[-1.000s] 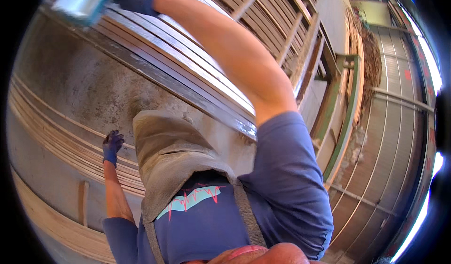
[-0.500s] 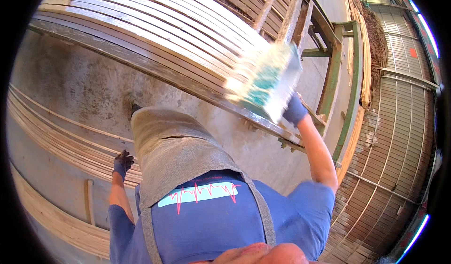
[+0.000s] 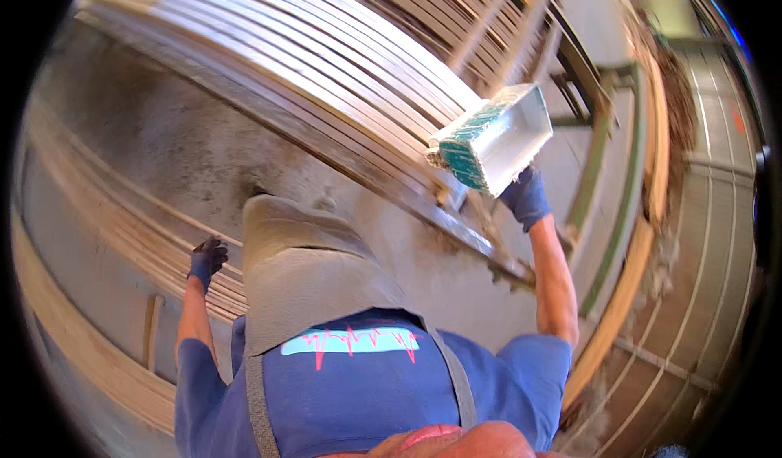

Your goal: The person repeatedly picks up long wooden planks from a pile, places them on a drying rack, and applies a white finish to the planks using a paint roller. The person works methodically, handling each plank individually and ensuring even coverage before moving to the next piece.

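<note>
My right hand (image 3: pixel 528 198), in a dark blue glove, is closed under a white and teal box-shaped tool (image 3: pixel 498 142). The tool has a hollow side and whitish crust on its edges; the part I grip is hidden behind it. It is at the right ends of a row of long boards (image 3: pixel 285 55), whose upper faces look whitish. Whether it touches them I cannot tell. Away to my left, my gloved left hand (image 3: pixel 209 261) hangs with fingers apart and nothing in it, above a stack of thin wooden strips (image 3: pixel 122 205).
The boards lie on a rack with a metal front rail (image 3: pixel 358 169) running between me and them. Green metal bars (image 3: pixel 623 205) stand at the right. More boards (image 3: pixel 90 352) lie at the lower left. Concrete floor (image 3: pixel 163 116) shows between the rack and the strips.
My right hand has carried the tool right, off the boards' faces toward their ends, and tilted it so its hollow side shows. My left hand has risen slightly. The whole view has shifted.
</note>
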Demonstrator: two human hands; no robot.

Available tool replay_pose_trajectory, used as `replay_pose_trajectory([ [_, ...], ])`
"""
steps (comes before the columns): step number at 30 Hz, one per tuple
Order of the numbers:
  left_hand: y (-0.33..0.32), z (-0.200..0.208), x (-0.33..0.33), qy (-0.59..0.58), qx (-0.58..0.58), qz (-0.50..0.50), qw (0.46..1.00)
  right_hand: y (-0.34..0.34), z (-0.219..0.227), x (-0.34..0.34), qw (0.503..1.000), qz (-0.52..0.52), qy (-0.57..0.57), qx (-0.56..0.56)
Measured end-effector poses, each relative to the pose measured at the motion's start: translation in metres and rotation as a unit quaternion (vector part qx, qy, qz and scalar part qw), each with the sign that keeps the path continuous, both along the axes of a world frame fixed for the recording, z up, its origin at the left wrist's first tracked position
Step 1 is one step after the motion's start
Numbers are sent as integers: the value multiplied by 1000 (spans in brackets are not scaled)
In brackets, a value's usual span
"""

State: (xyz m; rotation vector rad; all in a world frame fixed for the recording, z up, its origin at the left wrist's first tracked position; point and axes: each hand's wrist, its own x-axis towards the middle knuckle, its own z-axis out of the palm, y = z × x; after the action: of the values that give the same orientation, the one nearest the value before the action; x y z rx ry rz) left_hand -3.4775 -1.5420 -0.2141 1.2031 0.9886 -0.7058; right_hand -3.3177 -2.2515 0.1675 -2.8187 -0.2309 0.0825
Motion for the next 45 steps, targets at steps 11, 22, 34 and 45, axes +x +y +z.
replay_pose_trajectory([
  [11, 39, 43, -11, 67, 30, -4, 997, 78, 18, 7, 774, -235, 161, 566],
  [22, 169, 58, -52, 131, -3, 126, 983, 400, 33, 251, 987, 124, -34, 97],
  [34, 498, 50, 351, -157, 98, 192, 964, 919, 38, 652, 952, 299, -55, -37],
  [45, 781, 146, 590, -159, 47, 216, 962, 1377, 20, 949, 925, 359, -122, -20],
])
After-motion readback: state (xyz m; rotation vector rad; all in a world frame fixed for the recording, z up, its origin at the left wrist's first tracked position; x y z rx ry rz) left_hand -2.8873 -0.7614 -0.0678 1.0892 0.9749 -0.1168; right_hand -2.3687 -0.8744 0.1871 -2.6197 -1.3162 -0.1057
